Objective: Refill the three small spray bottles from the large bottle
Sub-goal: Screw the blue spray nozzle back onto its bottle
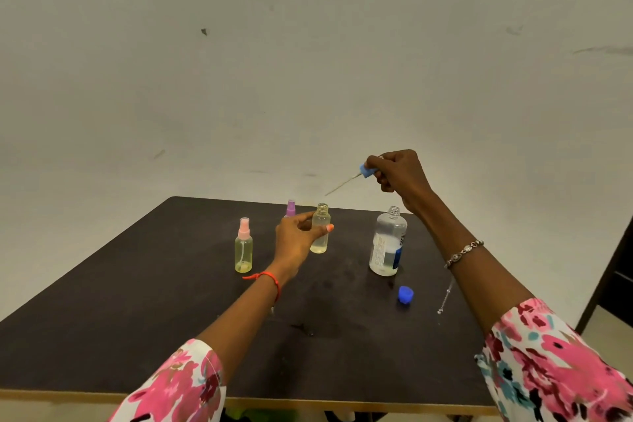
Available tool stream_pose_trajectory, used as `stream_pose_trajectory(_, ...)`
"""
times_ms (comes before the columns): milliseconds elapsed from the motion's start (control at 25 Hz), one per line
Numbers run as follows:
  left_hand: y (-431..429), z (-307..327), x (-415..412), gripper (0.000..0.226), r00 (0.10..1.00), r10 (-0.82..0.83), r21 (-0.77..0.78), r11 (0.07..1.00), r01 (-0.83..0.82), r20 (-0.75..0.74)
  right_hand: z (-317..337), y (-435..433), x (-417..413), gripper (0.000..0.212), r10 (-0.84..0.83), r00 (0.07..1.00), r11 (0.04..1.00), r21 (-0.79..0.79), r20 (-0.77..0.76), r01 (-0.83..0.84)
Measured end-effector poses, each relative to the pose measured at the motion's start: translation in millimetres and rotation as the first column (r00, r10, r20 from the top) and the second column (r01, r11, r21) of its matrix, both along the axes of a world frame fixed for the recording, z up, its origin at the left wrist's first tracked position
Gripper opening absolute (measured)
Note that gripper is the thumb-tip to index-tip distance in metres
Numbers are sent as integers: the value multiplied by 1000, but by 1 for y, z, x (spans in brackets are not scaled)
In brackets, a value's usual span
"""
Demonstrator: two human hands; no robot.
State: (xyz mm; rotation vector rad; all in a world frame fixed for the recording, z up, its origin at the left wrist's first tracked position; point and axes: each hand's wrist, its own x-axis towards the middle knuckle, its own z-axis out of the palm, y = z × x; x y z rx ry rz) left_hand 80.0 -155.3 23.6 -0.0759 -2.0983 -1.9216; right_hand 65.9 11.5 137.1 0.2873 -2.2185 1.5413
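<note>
Your right hand [399,175] pinches a blue spray head [365,170], its dip tube slanting down and to the left toward the open bottle [320,229]. Your left hand [296,240] is wrapped round that bottle, holding it upright on the table [137,319]. The large bottle [387,243] stands uncapped just right of it, below your right wrist, so the right hand is nearer for the pour. Its blue cap [406,294] lies in front. The pink-topped bottle [244,247] waits at left, the purple one [290,208] behind.
</note>
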Motion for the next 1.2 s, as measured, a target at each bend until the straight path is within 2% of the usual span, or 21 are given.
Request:
stream_pose_trajectory(360,1,5,6,50,1000,-22,-50,999,22,-9,4,-15,-1,17,32,999,967,251,4,-32)
stream_pose_trajectory(520,5,6,8,50,1000,-25,-67,997,25,-1,-5,-31,-3,25,126,986,852,499,105,-162)
stream_pose_trajectory(600,6,7,11,47,999,-32,-48,998,32,3,-11,-37,-2,27,158,977,799,563,144,-212)
stream_pose_trajectory(760,5,8,12,46,1000,-22,-31,999,22,14,-19,-42,-4,30,112,987,779,606,117,-160)
stream_pose_trajectory(880,5,9,13,47,1000,-27,-23,999,28,14,-26,-46,-6,46,50,996,794,602,80,-88)
stream_pose_trajectory(1120,3,11,13,45,999,-23,-17,1000,23,25,-17,-40,-4,34,194,972,795,559,134,-236)
stream_pose_trajectory(1200,3,12,14,44,999,-24,-10,1000,24,31,-18,-40,-4,30,174,977,791,575,120,-211)
